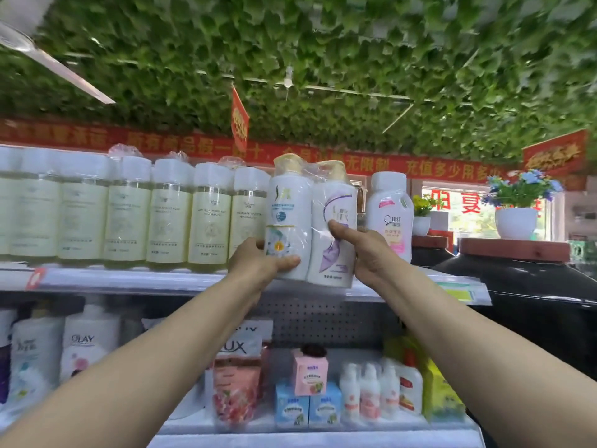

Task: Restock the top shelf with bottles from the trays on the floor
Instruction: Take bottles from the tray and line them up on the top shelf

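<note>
Two bare forearms reach up from the bottom corners toward the top shelf [206, 281]. On the far left of that shelf stands a row of pale yellow bottles [129, 211] with white caps, packed side by side and upright, some with clear wrap bunched at the top. Just right of the row, the left hand [258, 261] grips a wrapped twin pack of bottles [311, 221] from the left, thumb curled across the front of the daisy-printed bottle and fingers hidden behind. The pack stands upright with its base at the front edge of the shelf, two white bottles with cream caps bound in clear film. The right hand [365, 250] holds the pack's right side, thumb pressed on the purple-swirl label and fingers wrapped round the back. Just beside the pack on the right stands a single white bottle with a pink label [391, 215]. Farther right, white flower pots [516, 223] sit on wooden lids over dark jars. Below, the lower shelf [323, 426] carries lotion bottles, boxes and pouches.
</note>
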### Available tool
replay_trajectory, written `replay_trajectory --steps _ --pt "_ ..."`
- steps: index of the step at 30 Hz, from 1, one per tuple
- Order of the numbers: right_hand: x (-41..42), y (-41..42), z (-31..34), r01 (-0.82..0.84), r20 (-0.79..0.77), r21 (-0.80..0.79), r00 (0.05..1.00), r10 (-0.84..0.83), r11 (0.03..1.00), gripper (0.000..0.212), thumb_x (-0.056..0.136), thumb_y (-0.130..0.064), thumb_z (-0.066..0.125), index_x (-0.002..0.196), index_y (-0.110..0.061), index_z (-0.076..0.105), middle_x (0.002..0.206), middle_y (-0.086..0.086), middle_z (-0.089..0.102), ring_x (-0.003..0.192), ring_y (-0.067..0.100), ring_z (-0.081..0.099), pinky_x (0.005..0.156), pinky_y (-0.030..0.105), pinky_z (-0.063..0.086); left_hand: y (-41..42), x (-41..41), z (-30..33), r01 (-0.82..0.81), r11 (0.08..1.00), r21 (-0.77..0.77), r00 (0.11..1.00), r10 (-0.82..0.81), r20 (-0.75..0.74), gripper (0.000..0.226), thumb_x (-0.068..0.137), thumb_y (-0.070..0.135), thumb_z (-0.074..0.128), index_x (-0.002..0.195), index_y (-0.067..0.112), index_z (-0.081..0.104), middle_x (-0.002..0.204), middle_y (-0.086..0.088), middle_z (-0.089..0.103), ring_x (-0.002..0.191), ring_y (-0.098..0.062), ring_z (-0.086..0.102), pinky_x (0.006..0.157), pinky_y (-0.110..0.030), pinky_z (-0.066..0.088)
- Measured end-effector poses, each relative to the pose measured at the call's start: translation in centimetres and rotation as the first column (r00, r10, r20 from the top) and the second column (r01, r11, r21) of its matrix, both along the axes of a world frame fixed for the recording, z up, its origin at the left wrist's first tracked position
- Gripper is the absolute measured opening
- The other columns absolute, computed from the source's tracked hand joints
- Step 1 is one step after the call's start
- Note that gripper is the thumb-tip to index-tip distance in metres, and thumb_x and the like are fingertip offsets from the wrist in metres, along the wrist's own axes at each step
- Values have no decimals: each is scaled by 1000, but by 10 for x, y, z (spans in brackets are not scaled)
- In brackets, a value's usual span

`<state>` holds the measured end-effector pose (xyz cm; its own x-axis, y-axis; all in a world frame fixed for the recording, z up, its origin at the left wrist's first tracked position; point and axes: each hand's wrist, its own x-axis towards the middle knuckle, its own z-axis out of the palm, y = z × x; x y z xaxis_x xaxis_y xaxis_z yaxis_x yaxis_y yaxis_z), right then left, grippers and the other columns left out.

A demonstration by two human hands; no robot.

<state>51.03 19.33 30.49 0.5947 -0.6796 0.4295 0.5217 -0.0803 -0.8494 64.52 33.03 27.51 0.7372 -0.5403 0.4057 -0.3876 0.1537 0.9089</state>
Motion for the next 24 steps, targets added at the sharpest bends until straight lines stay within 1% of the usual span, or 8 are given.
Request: replay_trajectory --steps 2,4,7,10,15,17,21,24 --pt "-1 -4 3 -18 -38 -93 999 14 996 44 82 2 75 124 0 60 96 13 76 77 22 74 62 31 61 -7 4 2 -46 999 -20 999 46 3 56 60 27 96 106 18 64 102 1 72 96 -23 68 94 -47 56" --pt "1 -9 5 -37 -124 -194 992 13 980 54 81 6 75 128 -10 56 105 11 74 83 21 73 59 29 59 -13 6 5 -97 995 -38 995 97 14 65 60 30 96 114 15 64 107 -1 72 99 -25 67 95 -46 55" --pt "5 -18 11 17 -206 -295 975 -81 955 59 78 1 80 128 -21 57 101 2 73 86 19 72 60 32 57 -23 11 6 -148 988 -38 988 149 37 66 66 30 93 122 14 60 115 -2 69 103 -23 64 97 -40 52" --pt "10 -30 16 45 -205 -342 971 -122 939 61 74 0 84 127 -19 59 98 2 73 86 20 73 59 32 58 -34 15 3 -223 974 -21 970 224 89 63 70 37 90 121 16 60 115 0 67 101 -22 61 91 -34 50" --pt "21 -45 15 72 -156 -350 979 -134 934 63 70 4 86 124 -15 59 105 5 73 94 23 71 70 37 60 -51 17 3 -388 920 50 908 373 191 68 61 59 87 115 24 66 117 -5 67 107 -28 62 96 -43 53" --pt "25 -51 14 66 -153 -325 981 -122 943 57 69 3 87 118 -12 60 105 6 74 96 25 72 73 38 60 -56 18 4 -410 911 48 897 394 201 65 62 59 86 114 24 68 116 -4 66 107 -27 62 94 -43 53" --pt "31 -61 6 66 -150 -288 982 -113 955 49 70 2 86 111 -9 63 104 8 74 94 25 71 70 36 59 -61 18 5 -431 901 52 885 411 220 63 66 56 86 116 23 66 119 -5 62 111 -28 58 96 -42 51" --pt "36 -66 3 72 -151 -277 982 -118 958 54 69 0 88 114 -10 61 107 8 73 98 25 70 80 43 60 -64 19 1 -441 896 57 878 417 234 61 72 51 84 121 21 65 120 -8 57 113 -29 55 95 -39 48"
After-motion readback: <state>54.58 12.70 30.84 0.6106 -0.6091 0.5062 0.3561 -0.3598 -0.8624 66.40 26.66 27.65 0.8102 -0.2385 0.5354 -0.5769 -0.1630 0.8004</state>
